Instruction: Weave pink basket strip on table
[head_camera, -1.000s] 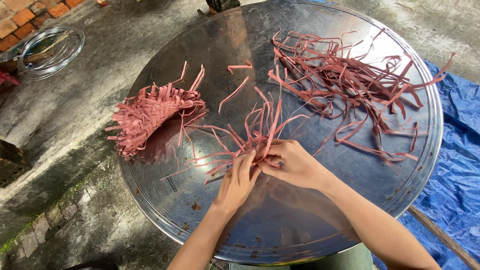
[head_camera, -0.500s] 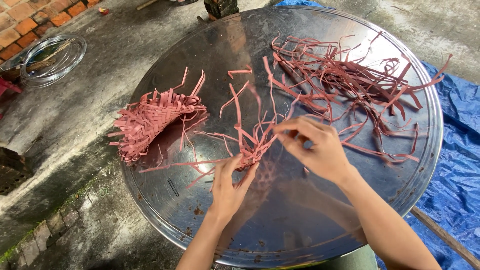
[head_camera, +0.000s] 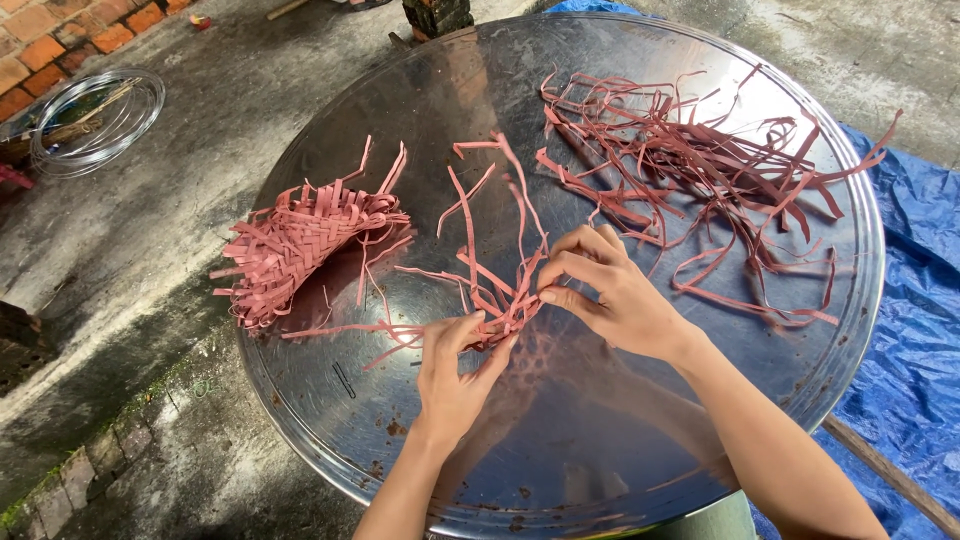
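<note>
A small bunch of pink-red strips (head_camera: 497, 285) lies near the middle of a large round shiny metal tray (head_camera: 620, 440). My left hand (head_camera: 455, 375) pinches the bunch's lower end. My right hand (head_camera: 612, 292) grips strips at its right side, fingers closed around them. A woven piece of the same pink strips (head_camera: 300, 240) rests on the tray's left part. A loose tangle of long strips (head_camera: 700, 170) covers the tray's upper right.
The tray stands over a wet concrete floor (head_camera: 200, 200). A coil of clear tubing (head_camera: 95, 120) lies at the upper left by red bricks (head_camera: 70, 25). A blue tarp (head_camera: 910, 330) spreads on the right, with a wooden stick (head_camera: 885, 470) on it.
My right hand lifted toward the loose tangle, then came back down to the small bunch. Both hands now hold it more closely together; the strips stand up higher.
</note>
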